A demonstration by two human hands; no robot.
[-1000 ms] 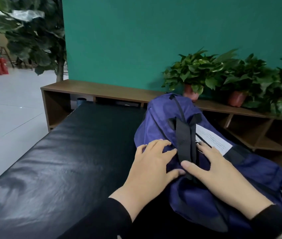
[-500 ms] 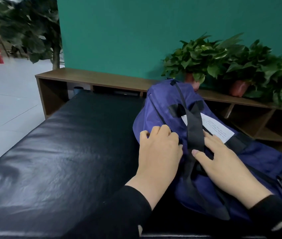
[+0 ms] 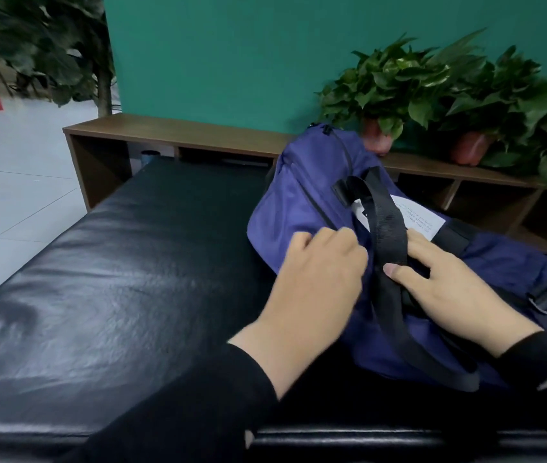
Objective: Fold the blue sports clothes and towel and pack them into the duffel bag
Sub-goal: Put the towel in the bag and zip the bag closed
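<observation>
The blue duffel bag (image 3: pixel 302 202) lies on the right side of a black padded bench (image 3: pixel 115 279), bulging, with a white label (image 3: pixel 422 220) on top. Its black webbing straps (image 3: pixel 387 228) arch up over the middle. My left hand (image 3: pixel 315 282) is on the bag's near side by the zip line, fingers curled into the fabric; it is blurred. My right hand (image 3: pixel 455 292) lies on the bag's top with its thumb over a strap and its fingers under it. No loose clothes or towel are in view.
A low wooden shelf unit (image 3: pixel 171 135) runs along the green wall behind the bench, with potted plants (image 3: pixel 395 88) on its right part. Tiled floor (image 3: pixel 8 182) lies to the left. A metal ring (image 3: pixel 546 302) hangs at the bag's right end.
My left hand went from lying flat on the bag to curled fingers. The straps have risen off the bag, with my right thumb now on one. The view shifted slightly.
</observation>
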